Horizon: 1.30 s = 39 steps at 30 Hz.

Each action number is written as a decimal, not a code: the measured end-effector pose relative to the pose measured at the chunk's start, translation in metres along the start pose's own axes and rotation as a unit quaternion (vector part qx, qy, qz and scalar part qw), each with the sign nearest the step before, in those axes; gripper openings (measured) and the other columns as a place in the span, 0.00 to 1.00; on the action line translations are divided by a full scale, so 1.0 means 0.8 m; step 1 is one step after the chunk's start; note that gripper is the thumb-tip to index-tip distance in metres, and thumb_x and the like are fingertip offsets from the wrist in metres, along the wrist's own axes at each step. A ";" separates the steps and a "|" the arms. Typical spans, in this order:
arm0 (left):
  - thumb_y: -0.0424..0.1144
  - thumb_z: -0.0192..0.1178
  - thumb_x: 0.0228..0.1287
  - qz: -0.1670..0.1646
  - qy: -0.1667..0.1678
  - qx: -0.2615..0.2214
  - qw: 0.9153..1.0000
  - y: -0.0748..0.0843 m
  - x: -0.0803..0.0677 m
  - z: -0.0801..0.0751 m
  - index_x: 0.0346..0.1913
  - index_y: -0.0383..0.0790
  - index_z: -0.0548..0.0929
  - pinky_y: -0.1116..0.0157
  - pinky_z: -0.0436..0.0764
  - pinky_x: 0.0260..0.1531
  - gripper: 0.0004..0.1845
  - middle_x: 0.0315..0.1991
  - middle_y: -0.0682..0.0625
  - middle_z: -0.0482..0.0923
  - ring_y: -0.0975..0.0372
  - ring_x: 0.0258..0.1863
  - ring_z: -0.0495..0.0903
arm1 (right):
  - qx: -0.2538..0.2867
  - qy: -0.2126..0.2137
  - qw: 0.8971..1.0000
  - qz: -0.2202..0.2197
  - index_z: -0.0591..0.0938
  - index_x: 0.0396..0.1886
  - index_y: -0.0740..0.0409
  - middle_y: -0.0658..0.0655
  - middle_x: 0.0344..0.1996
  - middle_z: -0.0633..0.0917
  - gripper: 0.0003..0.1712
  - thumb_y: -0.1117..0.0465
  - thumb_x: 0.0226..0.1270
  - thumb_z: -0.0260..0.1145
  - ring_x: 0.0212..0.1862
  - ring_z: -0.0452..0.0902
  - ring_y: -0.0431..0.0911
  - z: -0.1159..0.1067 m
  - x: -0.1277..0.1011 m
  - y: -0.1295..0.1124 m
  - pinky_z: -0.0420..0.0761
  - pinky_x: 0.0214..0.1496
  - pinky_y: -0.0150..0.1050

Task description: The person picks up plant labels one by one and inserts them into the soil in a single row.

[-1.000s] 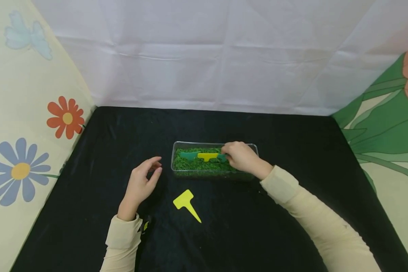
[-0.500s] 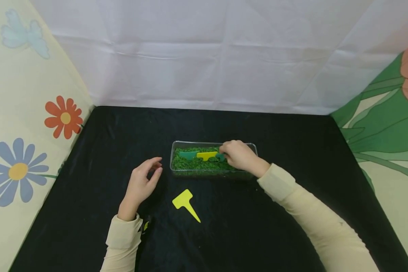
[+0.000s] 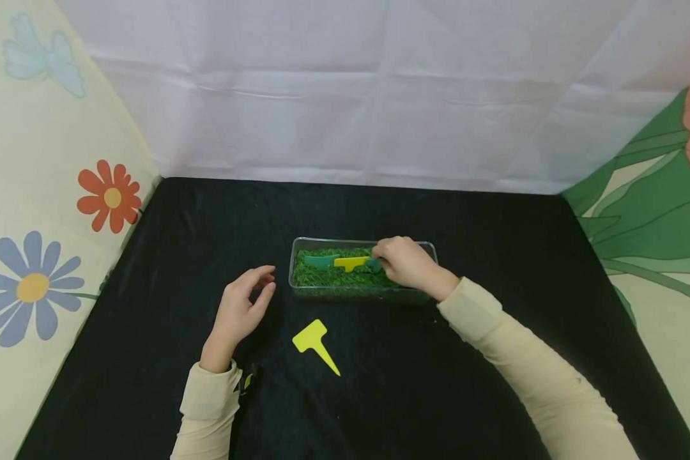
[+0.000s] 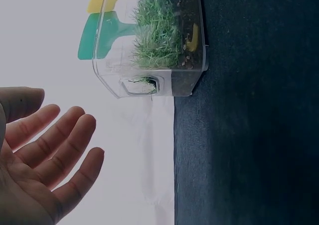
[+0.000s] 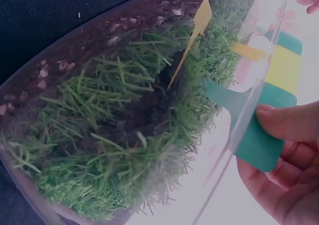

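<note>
In the head view, a clear plastic box [image 3: 322, 289] of green grass [image 3: 333, 278] stands mid-table. A green T-shaped plant label [image 3: 320, 262] and a yellow plant label [image 3: 351, 263] stand upright in the grass. At the right end of this row, my right hand [image 3: 408, 263] pinches another green plant label [image 5: 259, 145] between thumb and fingers, its stem down in the grass. My left hand [image 3: 240, 313] is held left of the box, fingers loosely bent and touching nothing. A loose yellow plant label [image 3: 312, 338] lies on the table in front of the box.
A black cloth [image 3: 408, 383] covers the table, with a white sheet [image 3: 322, 96] behind it. Flower-painted panels [image 3: 34, 160] flank both sides. Beside the left cuff is a small dark and yellow item [image 3: 246, 381]. Soil with pale pebbles [image 5: 62, 65] shows through the box wall.
Both hands stay almost where they were, the right one still pinching the green plant label. The labels and box have not visibly moved, apart from a slight camera shift.
</note>
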<state>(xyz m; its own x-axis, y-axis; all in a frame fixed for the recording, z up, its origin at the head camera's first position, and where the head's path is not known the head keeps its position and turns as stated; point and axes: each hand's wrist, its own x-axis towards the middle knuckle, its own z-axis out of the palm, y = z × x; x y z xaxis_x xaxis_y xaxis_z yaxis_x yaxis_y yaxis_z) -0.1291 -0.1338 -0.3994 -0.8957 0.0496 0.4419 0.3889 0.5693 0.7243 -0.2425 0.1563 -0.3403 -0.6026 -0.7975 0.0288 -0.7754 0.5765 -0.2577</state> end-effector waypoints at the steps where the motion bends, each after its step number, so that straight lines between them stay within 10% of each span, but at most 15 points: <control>1: 0.25 0.61 0.55 0.000 0.000 0.000 1.000 0.000 0.000 0.000 0.47 0.30 0.78 0.55 0.79 0.32 0.15 0.36 0.42 0.80 0.56 0.33 0.79 | 0.001 0.001 1.000 0.000 0.83 0.32 0.63 0.58 0.31 0.82 0.11 0.77 0.55 0.58 0.31 0.79 0.49 0.000 0.000 0.000 0.78 0.32 0.38; 18: 0.25 0.60 0.55 0.005 0.002 0.004 1.000 0.003 0.000 -0.003 0.46 0.30 0.78 0.55 0.79 0.29 0.14 0.34 0.43 0.79 0.57 0.32 0.79 | 0.021 0.002 0.999 0.029 0.83 0.39 0.60 0.55 0.35 0.82 0.10 0.69 0.55 0.66 0.37 0.78 0.48 -0.008 -0.009 0.000 0.78 0.37 0.40; 39: 0.29 0.61 0.56 0.028 -0.102 0.052 0.993 0.026 -0.003 0.010 0.45 0.32 0.79 0.62 0.78 0.33 0.13 0.33 0.48 0.79 0.60 0.30 0.77 | 0.000 0.141 0.990 -0.019 0.82 0.37 0.60 0.55 0.33 0.82 0.13 0.66 0.49 0.71 0.35 0.77 0.47 -0.031 -0.058 -0.022 0.77 0.32 0.40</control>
<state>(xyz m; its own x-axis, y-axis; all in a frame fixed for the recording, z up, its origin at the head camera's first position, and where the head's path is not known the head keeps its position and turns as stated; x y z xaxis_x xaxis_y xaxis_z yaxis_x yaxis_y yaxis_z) -0.1205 -0.1156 -0.3892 -0.9025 0.2422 0.3560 0.4242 0.6419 0.6387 -0.2056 0.1875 -0.3136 -0.6013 -0.7376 0.3072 -0.7989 0.5468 -0.2505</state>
